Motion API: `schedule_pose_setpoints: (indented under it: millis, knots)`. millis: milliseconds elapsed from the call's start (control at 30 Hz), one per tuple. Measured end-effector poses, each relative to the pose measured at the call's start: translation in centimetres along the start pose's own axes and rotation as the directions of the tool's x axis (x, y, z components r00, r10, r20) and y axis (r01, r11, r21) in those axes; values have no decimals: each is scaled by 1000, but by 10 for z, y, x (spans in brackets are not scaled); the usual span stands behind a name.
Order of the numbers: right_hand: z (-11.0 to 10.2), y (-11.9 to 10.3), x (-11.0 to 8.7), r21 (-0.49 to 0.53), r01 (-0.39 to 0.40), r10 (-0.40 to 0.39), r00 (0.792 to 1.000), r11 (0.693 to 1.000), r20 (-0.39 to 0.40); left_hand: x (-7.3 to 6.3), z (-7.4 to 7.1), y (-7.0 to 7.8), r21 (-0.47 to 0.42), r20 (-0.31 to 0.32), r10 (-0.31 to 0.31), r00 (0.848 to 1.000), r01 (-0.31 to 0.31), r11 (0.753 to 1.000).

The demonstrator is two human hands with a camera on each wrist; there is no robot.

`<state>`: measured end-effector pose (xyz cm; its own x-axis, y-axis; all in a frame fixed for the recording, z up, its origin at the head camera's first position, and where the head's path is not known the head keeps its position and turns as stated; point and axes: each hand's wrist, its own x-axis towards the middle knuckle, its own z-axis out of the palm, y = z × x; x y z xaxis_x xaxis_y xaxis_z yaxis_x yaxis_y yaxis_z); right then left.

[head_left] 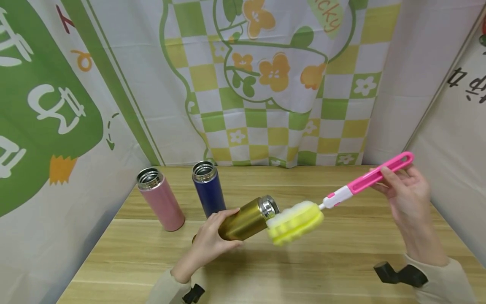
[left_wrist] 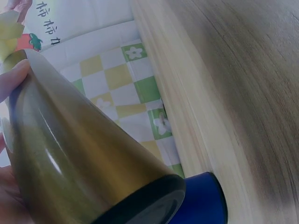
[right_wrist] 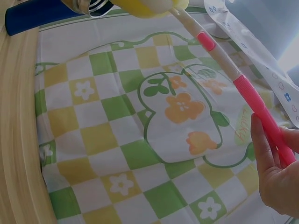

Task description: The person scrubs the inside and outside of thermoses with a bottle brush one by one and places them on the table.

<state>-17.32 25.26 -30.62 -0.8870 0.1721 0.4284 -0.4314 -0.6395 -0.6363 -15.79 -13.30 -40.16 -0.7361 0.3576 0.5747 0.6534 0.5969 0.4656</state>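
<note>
My left hand [head_left: 212,238] grips a gold vacuum flask [head_left: 244,221] round its body, tilted with its steel mouth toward the right. In the left wrist view the flask's dark base [left_wrist: 149,205] faces the camera. My right hand [head_left: 410,194] holds a bottle brush by its pink handle [head_left: 373,177], fingers and thumb pinching it near the looped end. The brush's yellow and white sponge head [head_left: 295,221] is right at the flask's mouth, outside it. Its handle slopes up to the right. In the right wrist view the sponge [right_wrist: 154,5] overlaps the flask's rim [right_wrist: 99,6].
A pink flask [head_left: 163,200] without a lid stands upright at the left of the wooden table [head_left: 341,270]. Beside it stands a lidless blue flask [head_left: 209,190], partly behind the gold one. A checkered, flower-printed cloth [head_left: 271,126] hangs along the back edge, with printed cloths at both sides.
</note>
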Motion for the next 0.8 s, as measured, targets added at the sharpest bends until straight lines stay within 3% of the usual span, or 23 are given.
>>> schedule_pose_setpoints:
  millis: [267,400,633,800]
  knots:
    - [-5,2,0,-8,17,-17,1000,1000,12,-1,1,-3,-67,-18,2,1000,-3,998]
    - [-7,3,0,-36,40,-40,999,999,-4,-3,1,-5,-160,-3,-54,999,52,986]
    - [-10,4,0,-26,45,-46,998,999,-41,-4,0,-4,-315,50,-175,983,182,931]
    - [-11,4,0,1,21,-20,998,1000,-61,-4,1,-2,-411,114,-231,966,258,874]
